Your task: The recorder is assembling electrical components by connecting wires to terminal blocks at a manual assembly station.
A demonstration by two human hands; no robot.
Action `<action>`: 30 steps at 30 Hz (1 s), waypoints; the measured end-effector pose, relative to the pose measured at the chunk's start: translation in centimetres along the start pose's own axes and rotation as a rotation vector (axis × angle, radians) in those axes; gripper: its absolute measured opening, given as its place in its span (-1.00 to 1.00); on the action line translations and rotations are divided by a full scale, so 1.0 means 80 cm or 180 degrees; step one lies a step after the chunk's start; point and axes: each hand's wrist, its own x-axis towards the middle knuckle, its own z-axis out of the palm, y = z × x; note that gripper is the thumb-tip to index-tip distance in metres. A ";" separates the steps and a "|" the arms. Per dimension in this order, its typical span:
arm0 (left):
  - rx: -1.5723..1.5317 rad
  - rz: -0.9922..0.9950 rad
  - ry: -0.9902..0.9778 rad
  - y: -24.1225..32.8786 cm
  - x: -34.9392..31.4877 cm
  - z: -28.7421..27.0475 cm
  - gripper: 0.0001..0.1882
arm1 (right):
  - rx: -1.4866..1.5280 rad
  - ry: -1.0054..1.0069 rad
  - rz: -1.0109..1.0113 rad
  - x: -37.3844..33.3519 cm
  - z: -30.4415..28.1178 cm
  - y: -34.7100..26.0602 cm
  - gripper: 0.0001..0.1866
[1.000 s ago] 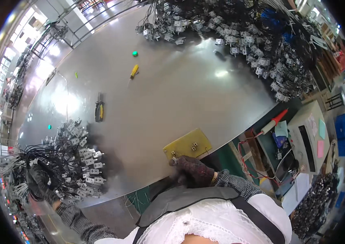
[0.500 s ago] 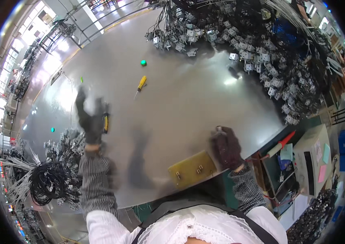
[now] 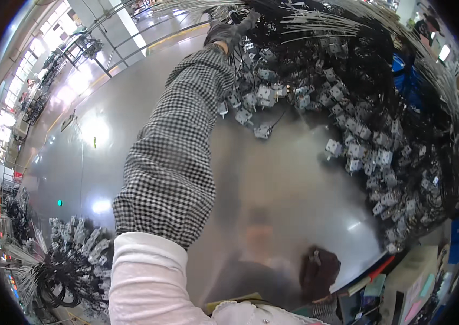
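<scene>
At the far edge of the grey table [image 3: 273,179], my left hand [image 3: 228,33], in a dark grey glove, reaches to the big pile of black cables with silver metal box-shaped parts [image 3: 266,96]. Its fingers look spread apart at the pile's left end, among pale wire ends. My right hand [image 3: 320,273], in a dark maroon glove, rests near the table's front right edge with curled fingers. A small metallic glint shows at its fingertips, too small to name. A sliver of the yellow block [image 3: 216,304] shows at the bottom, mostly hidden by my body.
A smaller heap of metal parts [image 3: 80,238] and coiled black cables [image 3: 59,287] lie at the left. A green round cap [image 3: 60,202] sits behind them. Pale boxy equipment [image 3: 416,281] stands at the right. My left sleeve [image 3: 172,157] covers the table's middle-left.
My left hand has swung from the left of the table to the far pile. The view has shifted; the yellow screwdriver and yellow-handled tool no longer show. My right hand remains closed near the front edge.
</scene>
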 end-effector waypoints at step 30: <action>-0.7592 -0.1758 -0.1996 0.079 -0.473 -0.311 -0.34 | 0.0110 0.0600 0.0256 -0.009 0.010 0.015 -0.77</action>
